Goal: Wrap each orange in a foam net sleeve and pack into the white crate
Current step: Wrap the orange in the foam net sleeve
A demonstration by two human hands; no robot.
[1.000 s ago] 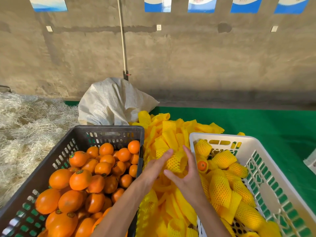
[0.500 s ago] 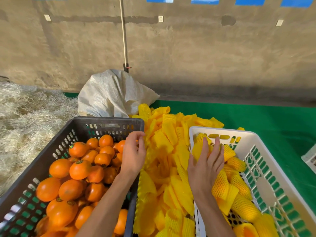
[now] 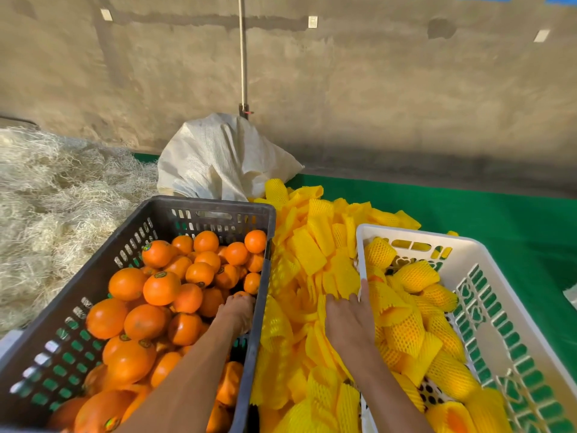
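Loose oranges [image 3: 162, 287] fill the black crate [image 3: 215, 204] at lower left of the frame, piled near its rim. Left hand [image 3: 235, 310] reaches down among them by the crate's right wall; fingers buried, grasp cannot tell. Foam net sleeves [image 3: 307, 254] heap in the centre gap between crates, long axes mixed, mostly running toward the top of the frame. Right hand [image 3: 348, 320] lies flat on that heap, fingers straight, touching the white crate [image 3: 487, 250] left rim. Wrapped oranges [image 3: 416, 276] crowd the white crate's left half; its right side shows bare floor. Crate bottoms cut off at frame edge. White sack [image 3: 218, 157] behind, straw [image 3: 53, 198] at left.
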